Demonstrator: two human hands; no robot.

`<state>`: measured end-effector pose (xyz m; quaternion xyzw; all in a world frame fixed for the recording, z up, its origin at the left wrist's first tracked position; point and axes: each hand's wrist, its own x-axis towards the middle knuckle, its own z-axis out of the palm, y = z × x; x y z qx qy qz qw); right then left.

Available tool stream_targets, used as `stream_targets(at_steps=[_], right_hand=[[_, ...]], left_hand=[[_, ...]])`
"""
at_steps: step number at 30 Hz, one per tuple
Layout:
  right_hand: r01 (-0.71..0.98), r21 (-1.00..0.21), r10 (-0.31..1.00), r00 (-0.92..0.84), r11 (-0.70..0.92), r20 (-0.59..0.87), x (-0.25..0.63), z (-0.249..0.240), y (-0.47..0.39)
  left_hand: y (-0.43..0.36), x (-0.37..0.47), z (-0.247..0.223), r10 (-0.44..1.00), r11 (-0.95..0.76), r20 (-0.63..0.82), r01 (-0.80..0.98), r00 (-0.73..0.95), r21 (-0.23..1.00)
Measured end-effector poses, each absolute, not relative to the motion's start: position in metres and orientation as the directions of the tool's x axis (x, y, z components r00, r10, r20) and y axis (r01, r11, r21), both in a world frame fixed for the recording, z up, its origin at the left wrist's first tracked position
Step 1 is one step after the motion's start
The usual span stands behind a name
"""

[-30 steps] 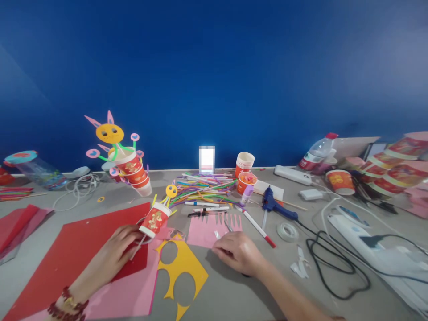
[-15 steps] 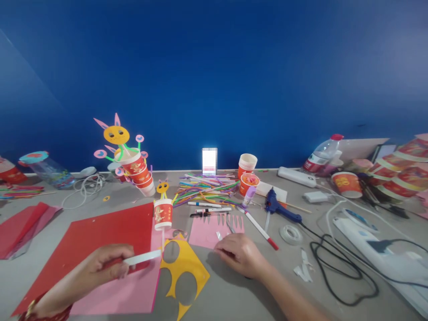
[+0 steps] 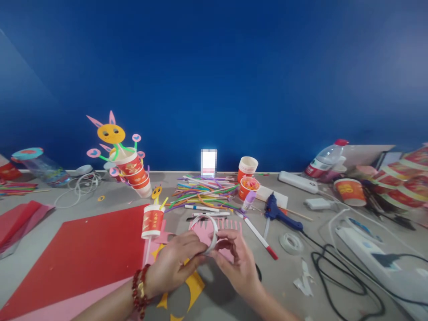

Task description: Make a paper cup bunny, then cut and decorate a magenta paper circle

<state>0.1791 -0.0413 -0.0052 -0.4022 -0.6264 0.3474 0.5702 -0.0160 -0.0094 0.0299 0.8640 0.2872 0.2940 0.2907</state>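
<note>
A thin white ring, which looks like a curled strip, stands upright between my two hands. My left hand pinches its lower left part. At its right side, the fingertips of my right hand are closed on the ring. Beneath the hands lie a yellow sheet with round cut-outs and a pink sheet with a jagged edge, both partly covered. A red paper cup with a small yellow head stands left of my hands.
A red sheet lies at the left, with a stacked-cup figure behind it. Colourful sticks and markers lie beyond my hands. To the right are a blue glue gun, a tape roll and a black cable.
My left hand has moved right to meet my right hand. The white strip it held flat is now curved into a ring, and both hands hold it.
</note>
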Motion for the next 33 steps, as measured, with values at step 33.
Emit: stream_targets(at_steps=[33], right_hand=[[0.217, -0.924, 0.949, -0.038, 0.315, 0.314, 0.173, -0.003, -0.040]], left_hand=[[-0.017, -0.014, 0.009, 0.754, -0.648, 0.415, 0.471, 0.510, 0.598]])
